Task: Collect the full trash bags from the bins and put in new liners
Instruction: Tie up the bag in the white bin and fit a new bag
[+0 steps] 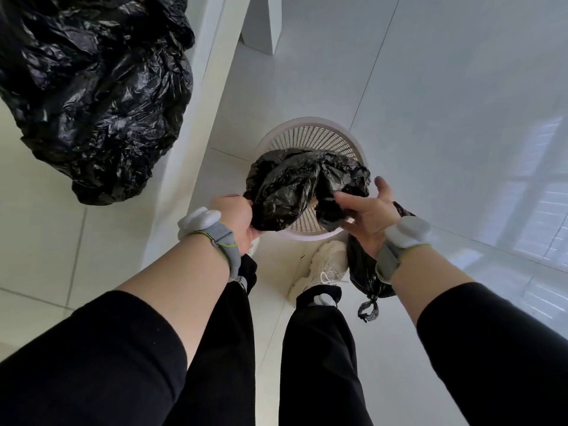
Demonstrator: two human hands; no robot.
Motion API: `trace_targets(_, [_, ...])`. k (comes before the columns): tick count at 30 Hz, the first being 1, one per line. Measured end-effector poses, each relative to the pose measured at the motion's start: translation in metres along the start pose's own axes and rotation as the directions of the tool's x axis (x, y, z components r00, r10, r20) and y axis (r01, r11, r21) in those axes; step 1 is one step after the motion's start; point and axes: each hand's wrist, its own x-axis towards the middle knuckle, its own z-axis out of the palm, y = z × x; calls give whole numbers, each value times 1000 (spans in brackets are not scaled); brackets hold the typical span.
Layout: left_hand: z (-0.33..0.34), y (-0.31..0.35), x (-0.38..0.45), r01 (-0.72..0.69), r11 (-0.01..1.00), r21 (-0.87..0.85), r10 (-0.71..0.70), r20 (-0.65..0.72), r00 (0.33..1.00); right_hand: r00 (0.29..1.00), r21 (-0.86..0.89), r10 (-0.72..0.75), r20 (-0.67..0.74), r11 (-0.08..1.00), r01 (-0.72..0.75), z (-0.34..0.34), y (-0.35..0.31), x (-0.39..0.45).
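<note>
Both forearms are reaching forward and down from pushed-up black sleeves (92,358), each wrist wearing a grey band with a white device. The left hand (235,218) is closing into a fist, knuckles turned away from the camera, fingers clamping a gathered fold of the black liner (295,186). The right hand (367,216) is facing palm-in, its thumb and forefinger pinching the liner's opposite edge while the remaining fingers are spreading loosely upward. The two hands are sitting level and apart, with the legs standing below in black trousers.
</note>
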Motion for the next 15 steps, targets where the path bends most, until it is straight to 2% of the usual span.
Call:
trace_targets(2, [1, 1, -1, 72, 997, -41, -69, 64, 996, 993, -56, -72, -94, 996, 67, 0, 8, 8])
trace_targets(4, [2, 0, -2, 59, 998, -20, -57, 103, 993, 975, -201, -125, -181, 976, 88, -6, 11, 19])
trace_targets(6, [0, -1, 1, 17, 995, 99, -28, 110, 994, 966, -334, -140, -216, 941, 62, -13, 11, 30])
trace_targets(8, [-2, -1, 5, -61, 978, 199, 44, 86, 995, 962, -370, -133, -237, 928, 38, -16, 8, 33])
trace_targets(10, [0, -3, 8, -194, 957, 217, 167, 138, 976, 966, -384, -104, -237, 923, 6, -15, 7, 31])
trace_targets(12, [5, -7, 12, -326, 878, 350, 271, 196, 942, 981, -391, -10, -195, 918, -68, -13, 6, 27])
trace_targets(15, [10, -11, 26, -445, 641, 626, 436, 180, 882, 995, -313, 100, -13, 945, -99, -14, 6, 27])
